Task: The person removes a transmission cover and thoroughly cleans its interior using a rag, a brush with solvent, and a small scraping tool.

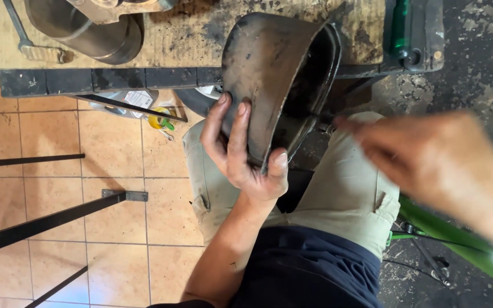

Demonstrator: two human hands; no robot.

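**Left hand gripped a grimy curved metal cover at the table edge**

From the head camera, the left hand (242,154) clasped the lower rim of a dark, dirty, curved metal cover (269,74), fingers outside and thumb on the inner edge. The cover leaned against the worn wooden table (189,34), above the person's lap. The right hand (423,157) was blurred just beside it; its grip could not be told. A grey metal cylinder (87,31) lay on the table.

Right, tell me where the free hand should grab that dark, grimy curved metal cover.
Probably the dark curved metal cover is best gripped on its right rim, coming from the right. The left hand already clamps the lower edge, and that upright open side faces the blurred right hand.
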